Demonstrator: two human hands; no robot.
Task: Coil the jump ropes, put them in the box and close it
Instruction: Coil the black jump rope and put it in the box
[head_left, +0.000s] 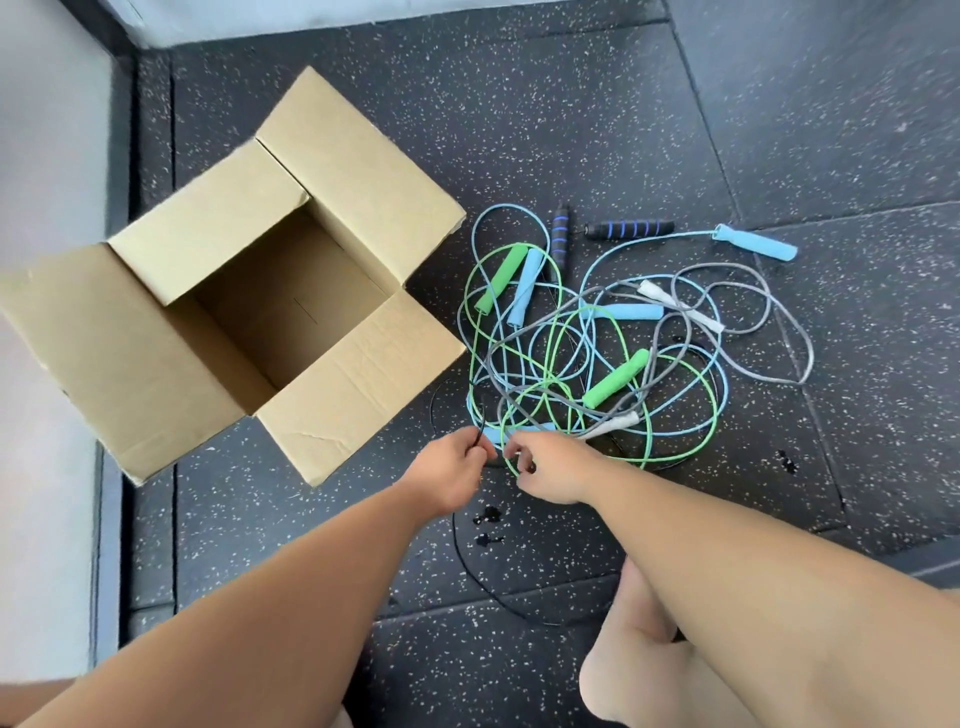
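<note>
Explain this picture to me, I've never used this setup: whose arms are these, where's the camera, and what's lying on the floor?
There is no machine here. A person works with bare hands, and the one camera sits on their head, looking forward and down, so the two arms coming in from the bottom are theirs. On the dark speckled floor stands an open cardboard box, flaps spread, with nothing visible inside. To its right lies a tangle of jump ropes: a green rope, a light blue rope, a grey rope with white handles, and a thin black cord. Blue-striped handles lie at the far side. The left hand pinches the black cord at the tangle's near edge. The right hand curls its fingers where green and black cords meet, and I cannot tell which it holds. Nothing is coiled yet.
</note>
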